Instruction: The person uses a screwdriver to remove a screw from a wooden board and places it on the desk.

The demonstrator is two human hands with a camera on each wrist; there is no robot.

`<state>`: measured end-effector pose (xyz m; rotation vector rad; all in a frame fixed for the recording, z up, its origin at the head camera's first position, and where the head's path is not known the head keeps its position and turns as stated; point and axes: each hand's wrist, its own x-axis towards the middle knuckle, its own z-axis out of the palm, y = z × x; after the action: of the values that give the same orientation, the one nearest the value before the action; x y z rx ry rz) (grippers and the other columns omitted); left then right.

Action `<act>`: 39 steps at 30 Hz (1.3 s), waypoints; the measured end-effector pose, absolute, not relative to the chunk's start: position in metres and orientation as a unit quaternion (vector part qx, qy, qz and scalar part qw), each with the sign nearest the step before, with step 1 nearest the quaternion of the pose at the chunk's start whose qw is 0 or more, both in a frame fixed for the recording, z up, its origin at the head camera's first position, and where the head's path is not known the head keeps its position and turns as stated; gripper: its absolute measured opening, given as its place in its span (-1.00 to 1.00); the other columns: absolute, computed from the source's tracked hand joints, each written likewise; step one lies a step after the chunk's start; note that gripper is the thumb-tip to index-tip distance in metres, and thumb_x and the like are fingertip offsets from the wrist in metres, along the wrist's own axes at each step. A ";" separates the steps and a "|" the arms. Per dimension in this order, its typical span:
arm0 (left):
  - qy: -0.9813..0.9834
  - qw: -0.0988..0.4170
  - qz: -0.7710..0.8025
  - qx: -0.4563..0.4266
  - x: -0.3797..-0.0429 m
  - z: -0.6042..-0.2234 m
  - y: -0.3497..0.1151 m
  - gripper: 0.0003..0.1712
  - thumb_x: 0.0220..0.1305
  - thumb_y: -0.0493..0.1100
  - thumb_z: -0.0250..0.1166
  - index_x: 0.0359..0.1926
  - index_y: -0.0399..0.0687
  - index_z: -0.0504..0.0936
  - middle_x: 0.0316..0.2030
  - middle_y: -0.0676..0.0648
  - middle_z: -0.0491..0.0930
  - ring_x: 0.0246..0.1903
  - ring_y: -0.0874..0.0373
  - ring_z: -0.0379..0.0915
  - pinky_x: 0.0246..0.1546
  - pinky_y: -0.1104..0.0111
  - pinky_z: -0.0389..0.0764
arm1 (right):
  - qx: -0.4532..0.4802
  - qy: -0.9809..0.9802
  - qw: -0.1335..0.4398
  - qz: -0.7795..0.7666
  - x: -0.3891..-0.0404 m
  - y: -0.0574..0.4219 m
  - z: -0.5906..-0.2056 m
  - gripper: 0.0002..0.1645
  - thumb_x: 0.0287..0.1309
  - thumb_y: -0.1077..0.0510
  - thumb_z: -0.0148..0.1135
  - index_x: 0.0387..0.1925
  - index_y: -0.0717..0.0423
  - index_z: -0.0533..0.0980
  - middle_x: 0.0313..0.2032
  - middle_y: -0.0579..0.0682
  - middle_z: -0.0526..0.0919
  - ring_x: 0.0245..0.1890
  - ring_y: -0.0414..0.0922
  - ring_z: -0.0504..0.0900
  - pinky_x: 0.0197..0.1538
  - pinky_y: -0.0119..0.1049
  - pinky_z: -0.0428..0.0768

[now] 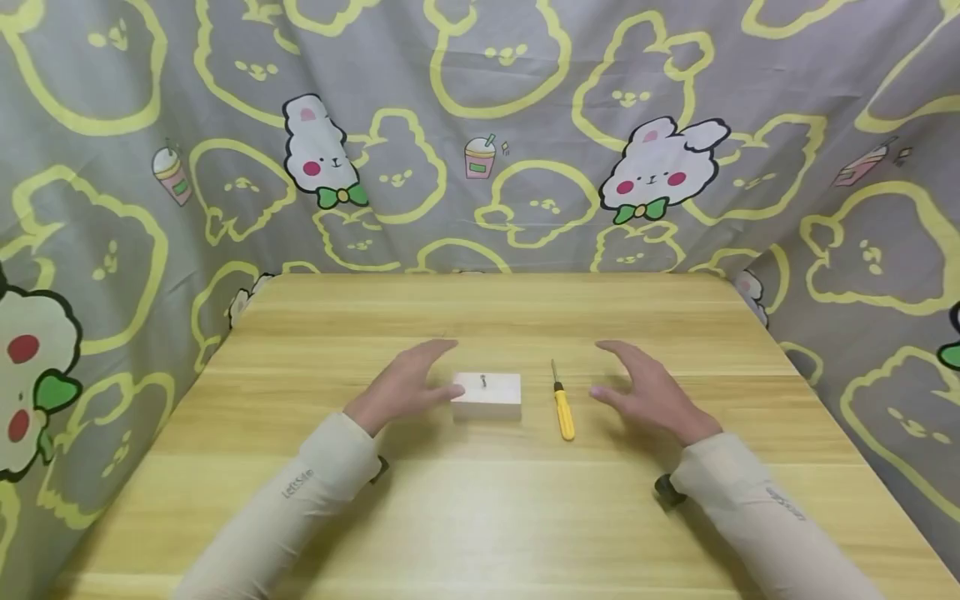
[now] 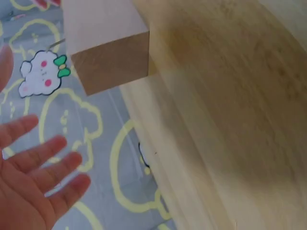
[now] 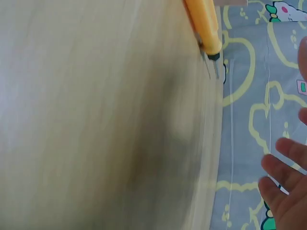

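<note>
A pale wooden block (image 1: 487,410) rests on the table, with a small metal screw (image 1: 483,381) standing up from its top. My left hand (image 1: 408,385) is held at the block's left side, fingers spread and thumb tip overlapping the block's edge in the head view. To the right of the block lies a screwdriver (image 1: 563,410) with a yellow handle, its thin shaft pointing to the back. Right of the screwdriver, my right hand (image 1: 651,392) holds nothing, its fingers extended and apart. The left wrist view shows the block's end face (image 2: 112,62) beside the spread left fingers (image 2: 48,153).
The wooden table (image 1: 480,517) carries the block and screwdriver near its middle. A grey curtain (image 1: 420,75) with yellow outlines and cartoon rabbits hangs behind the table and along both sides. Dark bands (image 1: 670,492) show at the wrists under pale sleeves.
</note>
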<state>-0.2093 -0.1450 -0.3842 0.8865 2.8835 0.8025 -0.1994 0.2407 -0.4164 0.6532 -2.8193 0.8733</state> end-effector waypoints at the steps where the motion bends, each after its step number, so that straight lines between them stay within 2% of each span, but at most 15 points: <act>1: 0.922 0.018 0.255 0.291 -0.210 -0.385 -0.143 -0.13 0.21 0.12 0.37 0.40 -0.20 0.27 0.35 -0.21 0.29 0.35 -0.14 0.16 0.35 0.03 0.19 | 0.219 -0.930 0.046 0.292 -0.199 0.239 -0.417 -0.11 0.14 -0.10 0.38 0.37 0.16 0.24 0.31 0.21 0.33 0.30 0.22 0.27 0.27 0.21 0.28; 6: 0.919 0.054 0.242 0.307 -0.212 -0.391 -0.135 -0.11 0.12 0.07 0.45 0.36 -0.22 0.32 0.32 -0.20 0.35 0.32 -0.12 0.22 0.34 0.07 0.22 | 0.242 -0.925 0.005 0.292 -0.200 0.231 -0.418 -0.23 0.18 -0.06 0.35 0.32 0.16 0.31 0.28 0.17 0.40 0.23 0.20 0.39 0.23 0.17 0.37; 10: 0.919 0.065 0.235 0.310 -0.216 -0.392 -0.127 -0.16 0.10 0.04 0.47 0.32 -0.22 0.38 0.26 -0.19 0.42 0.26 -0.09 0.32 0.30 0.10 0.30 | 0.258 -0.921 -0.009 0.291 -0.202 0.228 -0.419 -0.35 0.19 -0.01 0.35 0.24 0.17 0.42 0.18 0.12 0.52 0.09 0.13 0.53 0.12 0.11 0.49; 15: 0.922 0.046 0.233 0.306 -0.221 -0.393 -0.119 -0.35 0.13 -0.06 0.45 0.20 -0.25 0.50 0.12 -0.18 0.56 0.10 -0.05 0.48 0.19 0.15 0.44 | 0.282 -0.912 -0.031 0.295 -0.207 0.222 -0.422 -0.43 0.21 0.00 0.33 0.19 0.15 0.46 0.12 0.10 0.56 0.00 0.08 0.58 0.05 0.05 0.56; 20: 0.921 0.037 0.237 0.305 -0.221 -0.395 -0.116 -0.45 0.12 -0.10 0.46 0.10 -0.25 0.58 0.03 -0.15 0.61 0.04 -0.03 0.52 0.10 0.17 0.51 | 0.312 -0.901 -0.052 0.296 -0.207 0.215 -0.425 -0.47 0.21 0.02 0.33 0.16 0.13 0.49 0.12 0.05 0.56 -0.02 0.02 0.58 0.06 0.00 0.56; 26: 0.921 0.050 0.231 0.310 -0.220 -0.400 -0.115 -0.40 -0.01 -0.09 0.54 0.06 -0.24 0.60 0.01 -0.15 0.62 0.03 -0.04 0.51 0.06 0.17 0.53 | 0.342 -0.890 -0.078 0.290 -0.202 0.210 -0.427 -0.49 0.18 0.06 0.37 0.13 0.13 0.52 0.13 0.02 0.55 0.00 0.01 0.58 0.09 -0.02 0.54; 31: 0.925 0.054 0.233 0.295 -0.221 -0.400 -0.113 -0.42 0.00 -0.10 0.53 0.04 -0.24 0.60 0.01 -0.15 0.62 0.06 -0.05 0.50 0.12 0.16 0.49 | 0.360 -0.889 -0.068 0.275 -0.201 0.203 -0.429 -0.56 0.17 0.07 0.37 0.06 0.12 0.56 0.10 0.03 0.57 -0.02 -0.03 0.58 0.08 -0.05 0.55; 36: 0.930 0.062 0.233 0.278 -0.227 -0.398 -0.108 -0.45 0.05 -0.07 0.50 0.04 -0.21 0.61 0.03 -0.13 0.61 0.08 -0.04 0.48 0.15 0.16 0.47 | 0.367 -0.891 -0.076 0.256 -0.199 0.198 -0.427 -0.56 0.15 0.08 0.38 0.06 0.07 0.57 0.18 0.14 0.51 0.17 0.10 0.48 0.26 0.06 0.39; 39: 0.933 0.064 0.229 0.269 -0.233 -0.397 -0.105 -0.46 0.06 -0.08 0.50 0.05 -0.20 0.61 0.03 -0.13 0.61 0.08 -0.03 0.48 0.15 0.17 0.47 | 0.376 -0.890 -0.077 0.245 -0.198 0.195 -0.426 -0.58 0.15 0.11 0.37 0.06 0.08 0.57 0.18 0.17 0.51 0.22 0.14 0.43 0.29 0.10 0.33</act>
<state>-0.2329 -0.1051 -0.3969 0.8121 2.8172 0.6928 -0.1980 0.1953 -0.4262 1.2443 -2.9422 0.8115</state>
